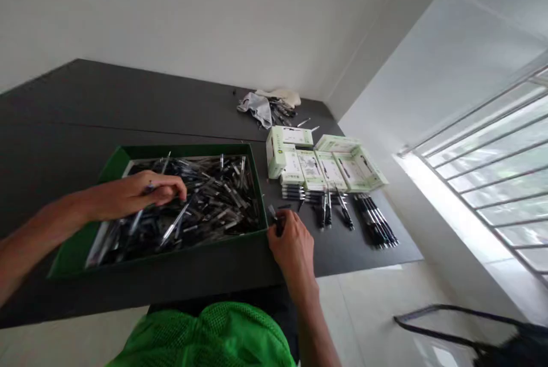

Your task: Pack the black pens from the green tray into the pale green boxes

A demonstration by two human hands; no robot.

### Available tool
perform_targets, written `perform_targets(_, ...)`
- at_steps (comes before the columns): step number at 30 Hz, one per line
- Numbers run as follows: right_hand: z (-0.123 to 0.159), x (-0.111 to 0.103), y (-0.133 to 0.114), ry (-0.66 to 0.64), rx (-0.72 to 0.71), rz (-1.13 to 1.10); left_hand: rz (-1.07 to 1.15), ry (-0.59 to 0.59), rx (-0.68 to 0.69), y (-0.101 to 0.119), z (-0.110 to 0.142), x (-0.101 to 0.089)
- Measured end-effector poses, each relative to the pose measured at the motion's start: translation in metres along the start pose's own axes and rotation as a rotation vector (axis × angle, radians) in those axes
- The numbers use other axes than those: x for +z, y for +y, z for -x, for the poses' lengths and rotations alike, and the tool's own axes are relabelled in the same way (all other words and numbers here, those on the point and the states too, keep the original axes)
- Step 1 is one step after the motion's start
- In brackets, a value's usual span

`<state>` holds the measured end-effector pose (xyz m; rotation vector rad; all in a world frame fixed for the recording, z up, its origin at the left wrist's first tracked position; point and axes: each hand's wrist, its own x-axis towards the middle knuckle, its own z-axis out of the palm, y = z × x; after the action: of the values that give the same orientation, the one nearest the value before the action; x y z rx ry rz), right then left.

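On the dark tabletop point(158, 104), from its centre, a pen-filled green tray point(112, 167) is set at nine o'clock; cloths point(257, 108) are placed at one, pale-green boxes point(327, 170) at three, aligned pens point(377, 220) towards four.

One green tray point(77, 248) is recorded along the near edge of the bench point(171, 293); the pens point(222, 196) inside are piled too densely to be counted. By the right edge, at least five pale-green boxes point(331, 170) are noted, one of them open; overlap prevents an exact count. Roughly six pens are laid side by side toward the near right corner. Toward the far right corner, two cloths are found, one grey point(257, 107) and one cream point(282, 96), with a heap of pens left uncounted. Beyond the bench, one barred window point(505, 178) is seen.
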<state>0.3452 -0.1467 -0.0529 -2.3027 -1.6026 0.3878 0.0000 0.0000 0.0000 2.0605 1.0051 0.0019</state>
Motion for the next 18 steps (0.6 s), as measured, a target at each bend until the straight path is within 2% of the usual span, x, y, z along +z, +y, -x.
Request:
perform_targets(3, -0.003, -0.003, -0.005, -0.002, 0.019, 0.018, 0.016, 0.121, -0.044, -0.014, 0.013, -0.010)
perform_targets(9, -0.013, -0.009, -0.007, -0.070, -0.031, 0.118, 0.085, 0.283, 0.057, -0.043, 0.032, -0.021)
perform_targets(12, -0.022, -0.009, -0.001, -0.088, -0.144, 0.087, 0.094, 0.301, 0.123, -0.048, 0.032, -0.022)
perform_targets(16, -0.038, -0.016, 0.006, -0.109, -0.385, -0.132, 0.037, 0.319, 0.245, -0.044, 0.029, -0.023)
perform_targets(18, -0.047, -0.022, 0.008, -0.091, -0.437, -0.235, 0.015, 0.328, 0.285, -0.040, 0.028, -0.023)
